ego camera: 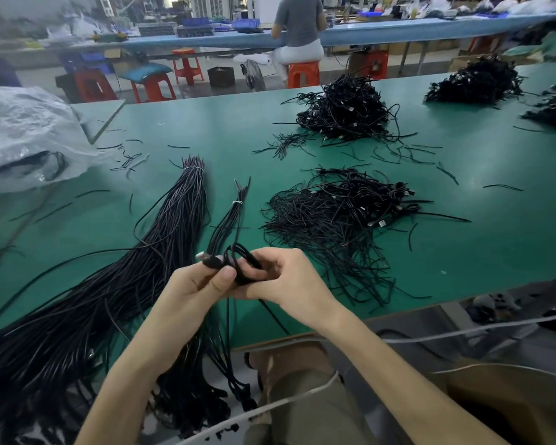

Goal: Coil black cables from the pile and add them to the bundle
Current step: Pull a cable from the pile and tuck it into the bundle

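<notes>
So both hands are up in front, just over the near edge of the green table (pixel 463 220). The left hand (pixel 193 285) has its thumb clamped on a thin black cable (pixel 241 252) that's looped into a small coil, and the right hand (pixel 286 277) has its fingers curled round the same loops.

Lots of clutter around. A thick long bundle of black cables (pixel 174 226) tied with a white band lies just left of the hands, and a skinny tied bunch (pixel 228 220) sits right behind them. On the right is a flat messy pile of black cables (pixel 331 213), with a taller black heap (pixel 344 107) further back.

Far left there's a crumpled clear plastic bag (pixel 20 130) with some dark cable (pixel 50 165) showing inside.
</notes>
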`<state>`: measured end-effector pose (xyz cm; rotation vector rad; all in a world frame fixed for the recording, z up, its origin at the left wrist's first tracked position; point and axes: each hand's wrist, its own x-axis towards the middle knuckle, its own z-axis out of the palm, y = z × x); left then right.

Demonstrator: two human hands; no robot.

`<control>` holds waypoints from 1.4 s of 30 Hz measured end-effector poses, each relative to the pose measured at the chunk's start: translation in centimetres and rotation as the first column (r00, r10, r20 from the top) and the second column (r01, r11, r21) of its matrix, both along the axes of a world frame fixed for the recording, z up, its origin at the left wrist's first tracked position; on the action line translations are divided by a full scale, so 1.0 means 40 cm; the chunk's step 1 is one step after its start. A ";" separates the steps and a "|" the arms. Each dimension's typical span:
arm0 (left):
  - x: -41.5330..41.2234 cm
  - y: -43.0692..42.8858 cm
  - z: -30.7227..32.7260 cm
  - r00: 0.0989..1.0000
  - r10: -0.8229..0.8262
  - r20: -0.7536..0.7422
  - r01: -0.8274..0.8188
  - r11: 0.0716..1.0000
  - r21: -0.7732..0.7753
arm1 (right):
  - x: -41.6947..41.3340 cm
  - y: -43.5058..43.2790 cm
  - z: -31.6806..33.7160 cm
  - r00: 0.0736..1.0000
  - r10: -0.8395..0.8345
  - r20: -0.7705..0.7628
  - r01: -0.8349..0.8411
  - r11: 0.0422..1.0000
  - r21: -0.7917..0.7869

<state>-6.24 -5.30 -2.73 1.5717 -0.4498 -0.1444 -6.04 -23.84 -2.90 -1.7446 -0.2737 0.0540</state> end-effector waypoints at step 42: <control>0.154 -0.094 -0.057 0.940 0.273 -0.204 -0.265 0.962 0.066 | 0.064 -0.153 -0.111 0.864 -0.306 0.400 0.481 0.266 -0.835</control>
